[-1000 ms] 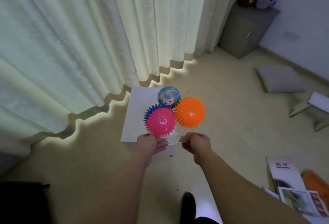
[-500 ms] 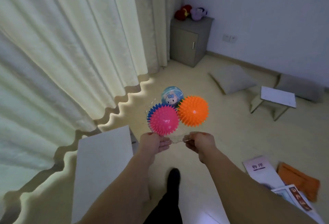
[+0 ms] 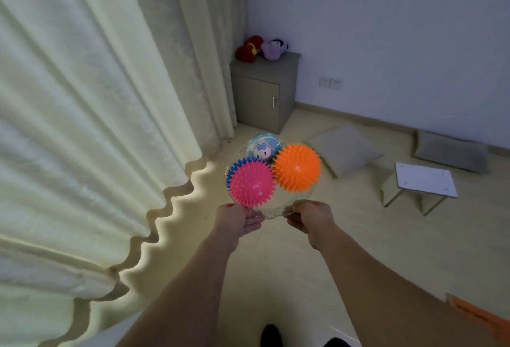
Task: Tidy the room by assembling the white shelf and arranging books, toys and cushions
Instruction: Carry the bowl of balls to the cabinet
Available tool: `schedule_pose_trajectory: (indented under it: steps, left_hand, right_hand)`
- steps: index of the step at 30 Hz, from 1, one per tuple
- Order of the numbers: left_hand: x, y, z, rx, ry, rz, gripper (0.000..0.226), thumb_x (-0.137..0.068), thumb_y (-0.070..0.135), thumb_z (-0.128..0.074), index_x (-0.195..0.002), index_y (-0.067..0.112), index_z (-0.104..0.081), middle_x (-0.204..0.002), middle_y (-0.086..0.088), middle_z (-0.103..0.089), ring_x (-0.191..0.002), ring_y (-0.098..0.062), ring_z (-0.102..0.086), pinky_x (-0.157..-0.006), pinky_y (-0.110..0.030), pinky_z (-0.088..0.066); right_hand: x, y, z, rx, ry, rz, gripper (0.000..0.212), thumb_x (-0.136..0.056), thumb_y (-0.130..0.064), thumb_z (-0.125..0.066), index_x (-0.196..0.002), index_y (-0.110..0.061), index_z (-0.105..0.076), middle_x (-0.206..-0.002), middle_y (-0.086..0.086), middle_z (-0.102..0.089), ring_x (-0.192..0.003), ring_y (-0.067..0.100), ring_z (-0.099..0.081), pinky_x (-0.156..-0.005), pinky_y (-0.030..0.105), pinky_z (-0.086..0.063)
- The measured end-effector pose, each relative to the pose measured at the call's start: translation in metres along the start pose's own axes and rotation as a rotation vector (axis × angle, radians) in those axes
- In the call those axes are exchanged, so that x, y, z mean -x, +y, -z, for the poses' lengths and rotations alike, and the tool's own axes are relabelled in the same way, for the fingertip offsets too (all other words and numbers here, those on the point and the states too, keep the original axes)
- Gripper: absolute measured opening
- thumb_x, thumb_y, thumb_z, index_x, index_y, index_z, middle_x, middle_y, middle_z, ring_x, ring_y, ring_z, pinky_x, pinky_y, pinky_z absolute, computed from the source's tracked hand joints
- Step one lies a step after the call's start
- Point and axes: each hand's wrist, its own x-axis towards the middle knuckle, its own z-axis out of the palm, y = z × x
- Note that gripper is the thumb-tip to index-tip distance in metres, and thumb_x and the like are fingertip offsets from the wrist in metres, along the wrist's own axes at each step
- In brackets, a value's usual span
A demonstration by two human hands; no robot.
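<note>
So the clear plastic bowl (image 3: 271,210) of toys, a pink spiky ball (image 3: 251,185), an orange spiky ball (image 3: 297,167) and a pale blue cartoon ball (image 3: 263,146), hangs above the floor, its near rim pinched by the left hand (image 3: 237,219) and right hand (image 3: 310,218). Much seems undone: two grey cushions (image 3: 345,150) and a white shelf panel (image 3: 425,179) lie scattered beyond.

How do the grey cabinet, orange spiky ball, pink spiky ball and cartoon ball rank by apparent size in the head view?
1. grey cabinet
2. orange spiky ball and pink spiky ball, about equal
3. cartoon ball, partly hidden, so unsure
</note>
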Motion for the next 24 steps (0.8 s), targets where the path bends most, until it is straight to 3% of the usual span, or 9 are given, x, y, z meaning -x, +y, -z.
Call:
schedule_pose_trajectory:
  steps: [5, 11, 15, 18, 24]
  left_hand:
    - [-0.057, 0.049, -0.047, -0.031, -0.022, 0.014, 0.021, -0.095, -0.004, -0.042, -0.083, 0.003, -0.057, -0.081, -0.014, -0.069, -0.065, -0.021, -0.069, -0.056, -0.028, -0.059]
    - [-0.142, 0.112, -0.119, -0.032, -0.005, 0.017, 0.021, -0.095, -0.004, -0.043, -0.082, 0.004, -0.057, -0.079, -0.014, -0.068, -0.063, -0.020, -0.069, -0.054, -0.027, -0.059]
    - [-0.188, 0.157, -0.167, -0.019, 0.008, 0.040, 0.017, -0.096, -0.004, -0.042, -0.089, 0.000, -0.057, -0.079, -0.014, -0.067, -0.048, -0.013, -0.068, -0.050, -0.026, -0.058]
    - [-0.218, 0.192, -0.200, 0.010, 0.004, 0.035, 0.013, -0.096, -0.003, -0.043, -0.101, -0.002, -0.055, -0.080, -0.014, -0.066, -0.046, -0.012, -0.066, -0.048, -0.025, -0.057]
    - [-0.269, 0.235, -0.226, 0.007, 0.027, 0.058, 0.017, -0.095, -0.004, -0.044, -0.106, -0.005, -0.057, -0.081, -0.016, -0.069, -0.049, -0.015, -0.068, -0.045, -0.025, -0.056]
  right_hand:
    - [-0.064, -0.057, -0.007, -0.022, 0.008, -0.019, 0.020, -0.074, 0.016, -0.059, -0.062, 0.000, -0.061, -0.072, 0.022, -0.061, -0.061, 0.026, -0.055, -0.065, 0.033, -0.054]
    - [-0.167, -0.138, -0.012, -0.007, -0.009, -0.033, 0.018, -0.077, 0.015, -0.055, -0.064, 0.003, -0.059, -0.074, 0.023, -0.062, -0.062, 0.027, -0.056, -0.064, 0.034, -0.053]
    - [-0.219, -0.197, -0.014, -0.004, 0.003, -0.039, 0.019, -0.078, 0.014, -0.056, -0.062, 0.003, -0.059, -0.072, 0.022, -0.061, -0.059, 0.026, -0.055, -0.065, 0.035, -0.051]
    - [-0.256, -0.241, -0.015, -0.015, 0.014, -0.019, 0.019, -0.078, 0.015, -0.055, -0.063, 0.003, -0.059, -0.071, 0.021, -0.061, -0.057, 0.026, -0.055, -0.064, 0.035, -0.053]
    - [-0.304, -0.289, -0.033, 0.006, 0.005, -0.036, 0.021, -0.080, 0.015, -0.055, -0.063, 0.004, -0.061, -0.071, 0.021, -0.063, -0.059, 0.027, -0.057, -0.070, 0.038, -0.055]
